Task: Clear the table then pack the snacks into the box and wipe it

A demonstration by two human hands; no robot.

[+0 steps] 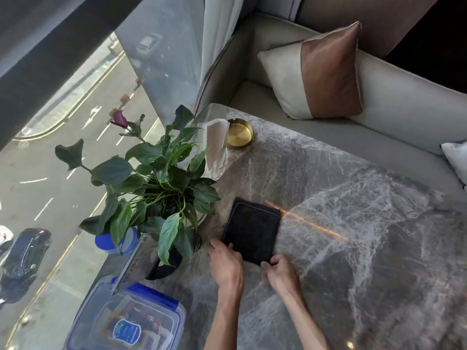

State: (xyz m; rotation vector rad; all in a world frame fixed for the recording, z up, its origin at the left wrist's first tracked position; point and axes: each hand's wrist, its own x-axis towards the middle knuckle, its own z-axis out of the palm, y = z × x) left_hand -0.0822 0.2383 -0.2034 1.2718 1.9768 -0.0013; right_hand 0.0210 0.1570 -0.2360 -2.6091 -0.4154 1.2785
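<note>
Both hands are resting on a folded dark cloth (pixel 251 229) lying flat on the marble table (pixel 353 236), near its left edge. The left hand (pixel 226 265) is pinching the cloth's near-left corner, fingers curled over the hem. The right hand (pixel 279 272) is gripping the near edge just beside it, thumb on top.

The clear plastic box (pixel 126 322) with blue clips is sitting at the table's near-left corner, lid on, packets showing through it. A potted plant (pixel 154 183) is standing on the left edge between box and cloth, its leaves hanging just beside the cloth.

At the far-left corner a brass dish (pixel 238 133) is sitting beside a clear holder (pixel 216 150). A sofa (pixel 391 117) with a two-tone cushion (pixel 316 74) is running along the far edge.
</note>
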